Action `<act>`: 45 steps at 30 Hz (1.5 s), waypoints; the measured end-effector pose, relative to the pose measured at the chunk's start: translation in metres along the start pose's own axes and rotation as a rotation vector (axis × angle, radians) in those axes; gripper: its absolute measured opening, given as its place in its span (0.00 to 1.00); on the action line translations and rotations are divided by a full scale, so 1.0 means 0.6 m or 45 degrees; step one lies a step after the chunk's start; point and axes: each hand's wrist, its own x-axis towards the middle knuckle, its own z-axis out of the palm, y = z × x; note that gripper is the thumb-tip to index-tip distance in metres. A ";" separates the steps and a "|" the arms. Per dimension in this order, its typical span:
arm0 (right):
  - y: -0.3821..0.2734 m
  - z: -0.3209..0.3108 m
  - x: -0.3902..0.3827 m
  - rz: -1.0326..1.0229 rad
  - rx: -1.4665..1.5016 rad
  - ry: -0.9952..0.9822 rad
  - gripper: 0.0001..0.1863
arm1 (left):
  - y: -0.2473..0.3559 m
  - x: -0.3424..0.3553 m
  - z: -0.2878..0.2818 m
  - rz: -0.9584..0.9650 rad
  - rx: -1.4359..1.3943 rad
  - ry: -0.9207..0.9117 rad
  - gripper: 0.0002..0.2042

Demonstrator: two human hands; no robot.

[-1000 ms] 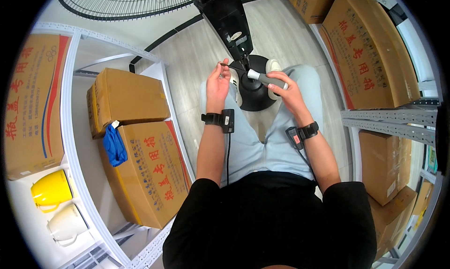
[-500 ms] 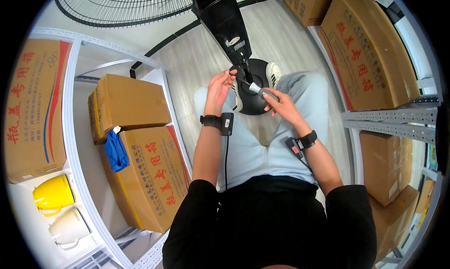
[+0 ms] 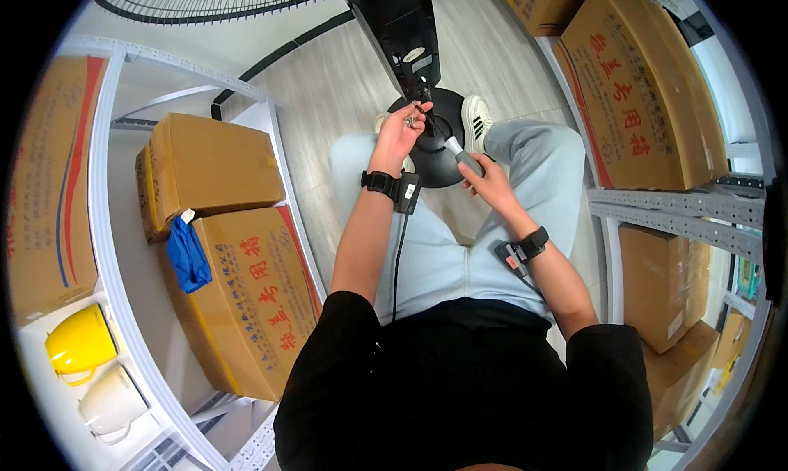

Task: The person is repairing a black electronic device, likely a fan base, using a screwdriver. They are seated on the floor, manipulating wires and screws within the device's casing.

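My right hand [image 3: 484, 178] is closed round a grey screwdriver [image 3: 465, 157] with a white collar, its dark shaft angled up-left toward the lower end of the black fan column [image 3: 392, 29]. My left hand [image 3: 406, 125] is pinched by the shaft's far end, at the foot of the column, with a small silvery metal piece [image 3: 410, 121] in its fingers; exactly what it is I cannot make out. Below, the round black fan base [image 3: 435, 171] lies on the floor between my shoes [image 3: 476, 118].
Metal shelving [image 3: 115, 126] flanks me on both sides, holding cardboard boxes [image 3: 209, 159], a blue cloth [image 3: 187, 253], a yellow mug [image 3: 80, 344] and a white mug [image 3: 112, 401]. A wire fan grille [image 3: 205, 7] is at the top left, above grey flooring [image 3: 308, 89].
My left hand has moved to the right and slightly up toward the column's foot. My right hand and the screwdriver have shifted downward, the screwdriver now tilted more steeply.
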 end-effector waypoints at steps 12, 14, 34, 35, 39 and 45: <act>0.009 0.030 0.010 0.147 0.250 0.001 0.32 | 0.003 0.007 -0.002 0.050 0.031 0.075 0.05; -0.005 0.039 0.003 0.161 0.258 0.013 0.30 | 0.002 0.009 0.003 0.069 0.023 0.075 0.06; -0.028 0.055 0.013 0.157 0.403 0.039 0.18 | -0.004 0.011 0.011 0.200 0.258 0.191 0.13; -0.029 0.054 0.013 0.163 0.404 0.037 0.18 | -0.004 0.009 0.018 0.249 0.319 0.207 0.15; -0.037 0.052 0.015 0.207 0.441 0.023 0.18 | 0.001 0.007 0.031 0.330 0.462 0.219 0.21; -0.031 0.054 0.022 0.148 0.341 0.023 0.19 | 0.017 0.013 0.029 0.294 0.439 0.171 0.25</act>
